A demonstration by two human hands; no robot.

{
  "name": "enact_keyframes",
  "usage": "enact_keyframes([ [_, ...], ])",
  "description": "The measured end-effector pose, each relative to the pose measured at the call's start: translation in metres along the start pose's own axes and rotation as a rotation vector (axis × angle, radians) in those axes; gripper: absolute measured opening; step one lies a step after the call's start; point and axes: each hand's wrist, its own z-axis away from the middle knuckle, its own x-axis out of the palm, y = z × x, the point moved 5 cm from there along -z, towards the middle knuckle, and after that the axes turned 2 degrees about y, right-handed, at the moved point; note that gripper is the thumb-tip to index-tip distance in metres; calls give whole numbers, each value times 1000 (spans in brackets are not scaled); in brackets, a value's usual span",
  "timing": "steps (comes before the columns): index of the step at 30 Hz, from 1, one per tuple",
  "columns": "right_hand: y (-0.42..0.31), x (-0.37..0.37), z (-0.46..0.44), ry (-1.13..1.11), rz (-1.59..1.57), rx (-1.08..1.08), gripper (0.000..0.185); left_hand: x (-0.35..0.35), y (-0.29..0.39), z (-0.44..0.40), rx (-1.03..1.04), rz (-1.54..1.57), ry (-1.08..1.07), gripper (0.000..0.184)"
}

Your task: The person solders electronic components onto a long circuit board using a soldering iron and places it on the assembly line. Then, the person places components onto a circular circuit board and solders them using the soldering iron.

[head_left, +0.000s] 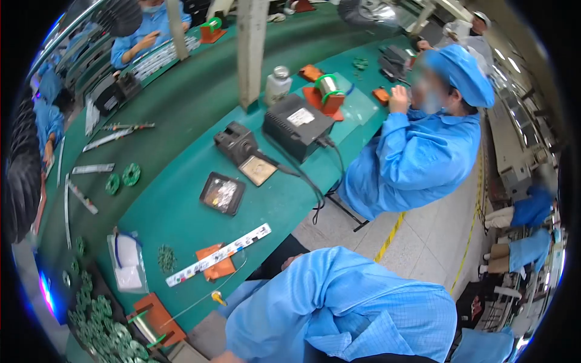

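Note:
My left hand shows only as a blurred patch at the bottom edge, below the blue sleeve. Of what seems to be my right hand, a sliver shows beside dark trousers, mostly hidden by the blue fabric. The fingers of both are unseen. Left of the sleeve, a wire spool sits on a red-brown stand. A white component strip lies across an orange piece. Small green parts are heaped nearby, beside a clear plastic bag.
A black tray, soldering iron holder, black power unit and bottle stand farther up the bench. Several green rings pile at lower left. A post rises behind. A blue-clad co-worker sits at upper right.

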Motion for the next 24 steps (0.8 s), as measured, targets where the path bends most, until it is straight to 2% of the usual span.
enact_keyframes([
  [1, -14, -9, 5, -4, 188, 5, 43, -3, -1, 6, -20, -17, 27, 43],
  [2, -21, -12, 10, -42, 182, -12, 43, -9, -1, 10, -31, -41, 58, 43],
  [4, -17, -25, 24, 49, 511, 195, 38, -19, -1, 17, -50, -85, 128, 43],
  [5, -17, -25, 23, 25, 506, 173, 38, -24, -1, 20, -64, -108, 149, 43],
  [8, -18, -23, 21, 5, 426, 189, 36, -26, -9, 27, -114, -144, 192, 43],
  [10, -29, -22, 15, 40, 200, 124, 34, -24, -16, 29, -148, -164, 204, 42],
  [11, -23, -16, 10, 35, 188, 115, 34, -22, -20, 29, -167, -172, 204, 42],
  [13, -23, -7, -3, 86, 4, -94, 28, -14, -28, 28, -200, -184, 198, 42],
  [14, -22, -2, -5, 92, -3, -99, 28, -10, -32, 26, -214, -189, 188, 42],
  [16, -44, 4, -10, 28, -434, -92, 21, 3, -42, 21, -241, -194, 154, 42],
  [20, -59, 4, -15, -24, -495, -177, 18, 33, -60, 10, -288, -194, 79, 41],
  [22, -66, 3, -19, -11, -440, -306, 19, 43, -68, 6, -310, -206, 52, 41],
  [24, -77, 2, -19, -18, -432, -297, 19, 55, -76, 5, -340, -211, 27, 41],
])
